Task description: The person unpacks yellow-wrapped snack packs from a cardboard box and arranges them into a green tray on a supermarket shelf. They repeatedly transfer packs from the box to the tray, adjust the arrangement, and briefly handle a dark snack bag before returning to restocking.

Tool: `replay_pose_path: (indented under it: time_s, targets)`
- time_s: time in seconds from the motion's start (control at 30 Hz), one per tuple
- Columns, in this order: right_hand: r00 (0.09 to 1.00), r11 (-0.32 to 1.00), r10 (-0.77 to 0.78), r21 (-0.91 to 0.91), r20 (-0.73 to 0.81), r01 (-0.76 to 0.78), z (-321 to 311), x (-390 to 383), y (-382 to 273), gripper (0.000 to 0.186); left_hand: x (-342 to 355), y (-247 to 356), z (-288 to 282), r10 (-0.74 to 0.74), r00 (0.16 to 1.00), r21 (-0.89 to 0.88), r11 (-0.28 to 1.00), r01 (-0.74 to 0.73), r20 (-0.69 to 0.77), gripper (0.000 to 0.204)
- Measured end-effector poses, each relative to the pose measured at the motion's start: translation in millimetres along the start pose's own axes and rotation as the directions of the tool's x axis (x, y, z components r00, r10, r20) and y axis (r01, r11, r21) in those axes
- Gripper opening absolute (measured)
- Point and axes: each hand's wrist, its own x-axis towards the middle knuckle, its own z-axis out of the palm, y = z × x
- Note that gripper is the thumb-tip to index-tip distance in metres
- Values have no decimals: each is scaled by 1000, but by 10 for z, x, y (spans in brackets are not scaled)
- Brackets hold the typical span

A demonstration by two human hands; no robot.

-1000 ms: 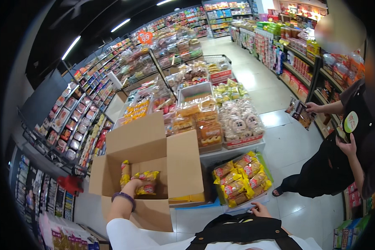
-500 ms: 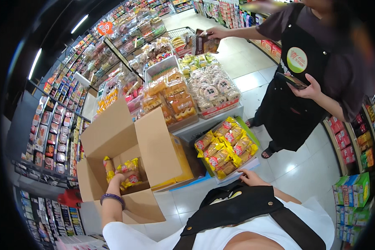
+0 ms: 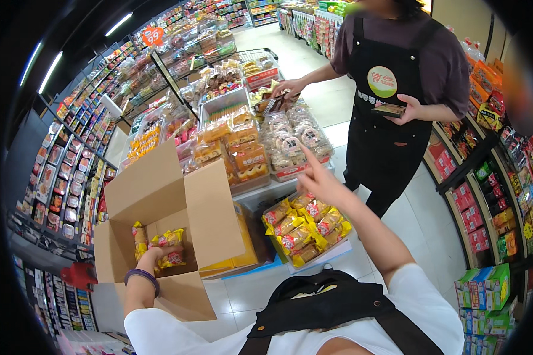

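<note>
My left hand (image 3: 153,258), with a purple bracelet at its wrist, reaches into an open cardboard box (image 3: 137,204). Its fingers are closed around a bread roll in clear and yellow wrapping (image 3: 170,239); their tips are partly hidden. Another wrapped roll (image 3: 140,239) lies by the box's left wall. Raised above a tray of similar rolls (image 3: 307,228), my right hand (image 3: 323,180) stretches its index finger toward the packed goods on the display, the other fingers curled. It holds nothing. Just beyond the fingertip are clear packs of pale round snacks (image 3: 293,139).
A co-worker in a dark apron (image 3: 391,89) stands at the right, one hand (image 3: 289,87) on a brown package, the other holding a phone (image 3: 388,110). Trays of packaged bread (image 3: 249,157) cover the display behind the box. Stocked shelves (image 3: 485,195) line the right side.
My right hand has risen from near my apron and now points forward over the tray. The co-worker's brown package has come down onto the display. My left hand stays in the box.
</note>
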Motion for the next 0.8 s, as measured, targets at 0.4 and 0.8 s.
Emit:
replay_pose_path:
  time_s: [0.4, 0.8]
  targets:
    - [910, 920, 319, 143, 265, -364, 666, -1507, 1694, 64, -172, -53, -131, 41, 941, -239, 963, -127, -337, 86]
    - [931, 896, 250, 302, 265, -326, 512, -1303, 1109, 56, -2105, -74, -253, 72, 508, -490, 182, -853, -858, 57]
